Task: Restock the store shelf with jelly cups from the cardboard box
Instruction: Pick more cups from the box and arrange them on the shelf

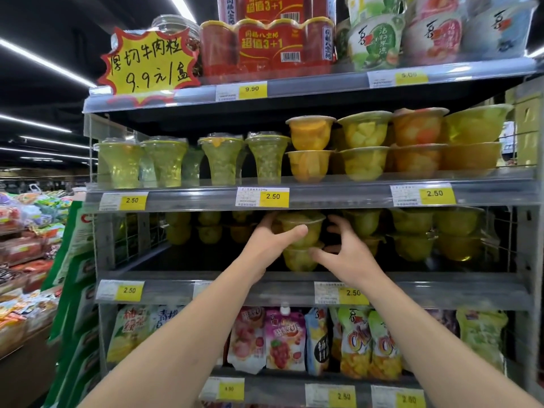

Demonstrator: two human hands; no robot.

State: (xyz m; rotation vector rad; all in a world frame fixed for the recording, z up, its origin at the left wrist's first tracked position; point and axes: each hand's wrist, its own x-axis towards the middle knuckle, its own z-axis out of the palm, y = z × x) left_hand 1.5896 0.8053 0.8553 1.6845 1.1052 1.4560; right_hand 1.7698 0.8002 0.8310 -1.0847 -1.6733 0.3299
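Two yellow jelly cups are stacked at the front of the third shelf [294, 278]: an upper cup [306, 223] and a lower cup [297, 259]. My left hand [270, 242] grips the upper cup, thumb across its front and fingers behind its left side. My right hand [347, 251] hovers at the stack's right with fingers spread and curved; its thumb tip reaches the lower cup's side and the fingers stand apart from the upper cup. More stacked jelly cups [412, 234] fill the shelf to the right, and others [179, 228] sit deeper at the left. The cardboard box is not in view.
The shelf above holds tall green jelly cups [220, 160] and stacked fruit cups [365, 145]. Pouch drinks [285, 340] stand on the shelf below. Price tags line each shelf edge. A display of bagged goods [26, 260] stands at the left. The third shelf's front left has open floor.
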